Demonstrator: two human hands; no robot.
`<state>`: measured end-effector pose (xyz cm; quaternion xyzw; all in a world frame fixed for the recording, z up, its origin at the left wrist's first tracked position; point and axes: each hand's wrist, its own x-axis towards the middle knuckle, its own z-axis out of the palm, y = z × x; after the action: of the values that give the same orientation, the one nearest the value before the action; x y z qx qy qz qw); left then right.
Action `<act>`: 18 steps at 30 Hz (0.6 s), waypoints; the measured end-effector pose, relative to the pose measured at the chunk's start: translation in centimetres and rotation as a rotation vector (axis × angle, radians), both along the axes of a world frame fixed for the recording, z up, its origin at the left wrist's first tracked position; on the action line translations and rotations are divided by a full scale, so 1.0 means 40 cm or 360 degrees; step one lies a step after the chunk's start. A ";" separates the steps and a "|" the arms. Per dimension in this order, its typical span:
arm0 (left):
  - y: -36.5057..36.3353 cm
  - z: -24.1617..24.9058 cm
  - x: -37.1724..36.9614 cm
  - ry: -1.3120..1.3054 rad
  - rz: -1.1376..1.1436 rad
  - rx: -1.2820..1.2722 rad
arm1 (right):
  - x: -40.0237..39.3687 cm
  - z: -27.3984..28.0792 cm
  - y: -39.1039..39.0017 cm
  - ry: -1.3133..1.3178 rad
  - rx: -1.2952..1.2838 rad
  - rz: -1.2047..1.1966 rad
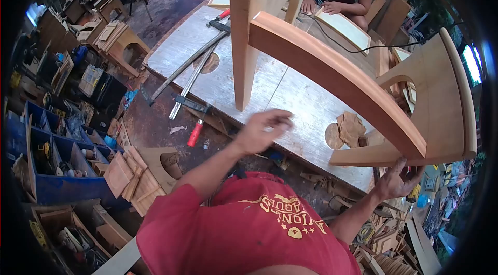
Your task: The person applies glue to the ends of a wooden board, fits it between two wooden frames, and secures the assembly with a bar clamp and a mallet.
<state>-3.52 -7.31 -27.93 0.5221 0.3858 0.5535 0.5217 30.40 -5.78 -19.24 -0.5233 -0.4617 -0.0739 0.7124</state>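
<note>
Head view shows my right hand (pixel 398 179) gripping the lower corner of a curved wooden furniture frame (pixel 337 75) that stands on the workbench (pixel 290 99). My left hand (pixel 264 130) hovers loose and empty above the bench edge. I judge the frame already glued up, legs and arched rail joined, with finishing left. Two bar clamps (pixel 189 70) lie unused on the bench. Its top runs out of view, and another person's hands (pixel 332 8) work beyond it.
</note>
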 end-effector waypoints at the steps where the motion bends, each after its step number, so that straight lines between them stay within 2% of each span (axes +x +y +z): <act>1: -0.002 -0.014 -0.060 -0.0043 0.0163 -0.0044 | 0.004 -0.003 0.001 -0.0038 -0.0019 -0.0029; 3: 0.012 -0.036 -0.194 -0.0027 0.0553 -0.0216 | 0.014 -0.009 0.003 -0.0114 -0.0054 -0.0088; 5: 0.064 -0.122 -0.365 0.0765 0.1085 -0.0004 | 0.033 -0.021 0.010 -0.0204 -0.0029 -0.0061; 7: 0.126 -0.255 -0.559 0.1024 0.1485 -0.0056 | 0.031 -0.008 0.001 -0.0226 -0.0091 -0.0119; 9: 0.145 -0.302 -0.678 0.1670 0.1746 -0.0302 | 0.014 0.003 -0.002 -0.0197 -0.0151 -0.0193; 12: 0.172 -0.335 -0.765 0.1948 0.1550 -0.0616 | 0.025 -0.007 0.000 -0.0171 -0.0069 -0.0078; 15: 0.209 -0.341 -0.776 0.2249 0.1327 -0.0668 | 0.008 0.004 -0.008 -0.0131 -0.0144 -0.0102; 18: 0.265 -0.347 -0.782 0.2339 0.1266 -0.0653 | -0.003 0.006 -0.005 -0.0047 -0.0120 -0.0109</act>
<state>-34.82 3.31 -41.82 0.4694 0.8724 0.1360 -0.0093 30.29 -5.99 -18.98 -0.5641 -0.4564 -0.0886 0.6824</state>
